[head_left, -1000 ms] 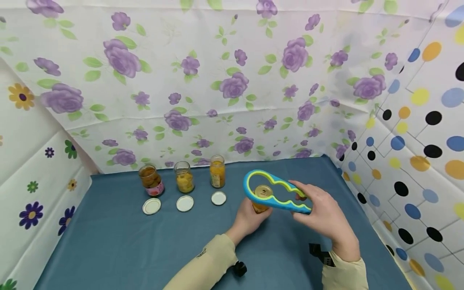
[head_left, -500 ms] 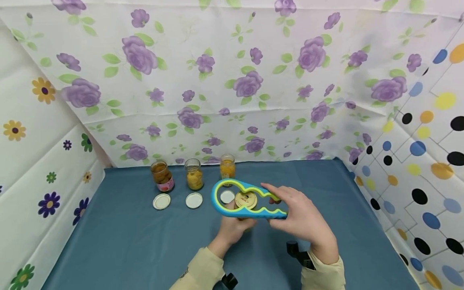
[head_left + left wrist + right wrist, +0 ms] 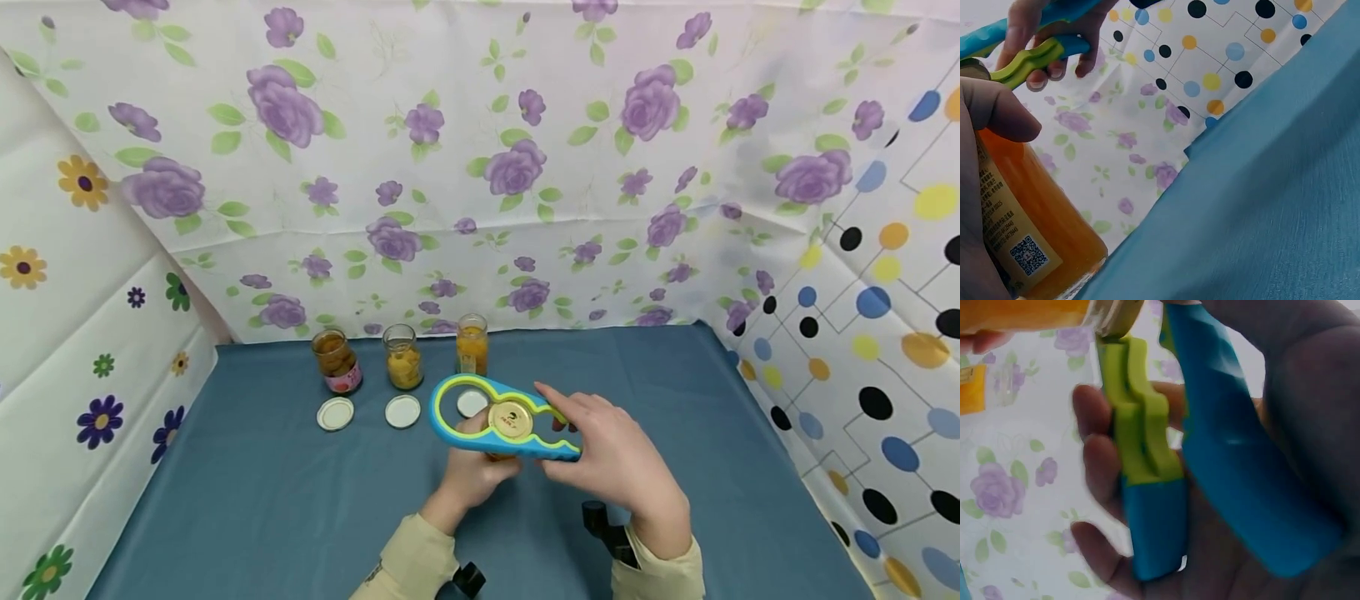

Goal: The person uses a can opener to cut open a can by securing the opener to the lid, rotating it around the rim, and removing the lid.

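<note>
My left hand (image 3: 467,482) grips a glass jar (image 3: 1066,219) of orange contents with a printed label, held over the table. On top of the jar sits a gold lid (image 3: 511,420). Around this lid lie the two wavy yellow-green inner edges of a blue jar opener (image 3: 525,449). Its handles are in my right hand (image 3: 618,462), thumb side and fingers on opposite arms. In the right wrist view, the fingers curl over one blue-ended handle (image 3: 1157,528), and the lid's edge sits at the top between the arms. Most of the jar is hidden under the opener in the head view.
At the back of the blue-covered table (image 3: 225,500) stand three lidless jars: one brownish (image 3: 337,358), one with yellow pieces (image 3: 403,362), one orange (image 3: 472,342). White-faced lids (image 3: 335,413) lie before them; one small lid (image 3: 472,403) shows through the opener's loop. Patterned cloth hangs around.
Both hands, with jar and opener, have shifted left in the head view, which has also turned. The opener has slid further along over the lid, and its arms now sit close against it.
</note>
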Demonstrator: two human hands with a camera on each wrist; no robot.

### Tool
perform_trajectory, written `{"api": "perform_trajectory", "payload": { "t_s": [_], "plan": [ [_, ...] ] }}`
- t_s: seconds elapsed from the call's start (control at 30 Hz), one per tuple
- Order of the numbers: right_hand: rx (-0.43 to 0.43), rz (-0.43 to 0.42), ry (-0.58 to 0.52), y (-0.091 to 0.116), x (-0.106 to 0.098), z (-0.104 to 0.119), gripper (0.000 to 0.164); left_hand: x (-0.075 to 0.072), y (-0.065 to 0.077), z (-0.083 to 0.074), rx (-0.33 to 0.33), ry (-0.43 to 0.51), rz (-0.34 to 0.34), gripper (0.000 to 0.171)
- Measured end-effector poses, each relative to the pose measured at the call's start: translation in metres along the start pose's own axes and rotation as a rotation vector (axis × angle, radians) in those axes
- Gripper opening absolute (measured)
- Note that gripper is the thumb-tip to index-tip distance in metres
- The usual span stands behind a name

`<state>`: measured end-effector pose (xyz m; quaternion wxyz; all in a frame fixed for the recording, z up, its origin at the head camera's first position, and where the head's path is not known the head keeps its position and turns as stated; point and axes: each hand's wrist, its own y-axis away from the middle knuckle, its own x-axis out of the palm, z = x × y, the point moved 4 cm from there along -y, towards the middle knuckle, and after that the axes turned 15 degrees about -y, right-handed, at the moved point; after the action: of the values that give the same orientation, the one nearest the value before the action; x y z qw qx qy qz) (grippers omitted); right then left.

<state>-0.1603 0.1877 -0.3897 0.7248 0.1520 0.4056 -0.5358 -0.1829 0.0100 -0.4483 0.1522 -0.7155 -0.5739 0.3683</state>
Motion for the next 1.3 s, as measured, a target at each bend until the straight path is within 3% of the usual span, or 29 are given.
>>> {"api": "perform_trajectory", "payload": {
  "t_s": [0.27, 0.47, 0.77, 1.3],
  "plan": [
    [0.085, 0.026, -0.011, 0.002, 0.002, 0.005, 0.087, 0.001, 0.002, 0.004, -0.07, 0.02, 0.004, 0.055],
    [0.116, 0.008, -0.032, 0.001, 0.006, 0.007, 0.085, 0.002, 0.005, 0.005, -0.129, -0.039, -0.03, 0.057],
    [0.109, -0.024, 0.039, 0.002, 0.003, 0.011, 0.078, 0.001, 0.005, 0.002, -0.124, -0.051, -0.016, 0.051],
    [0.054, -0.006, 0.073, 0.008, -0.003, 0.011, 0.081, 0.003, 0.007, 0.0, -0.091, -0.031, 0.032, 0.054]
  ]
}}
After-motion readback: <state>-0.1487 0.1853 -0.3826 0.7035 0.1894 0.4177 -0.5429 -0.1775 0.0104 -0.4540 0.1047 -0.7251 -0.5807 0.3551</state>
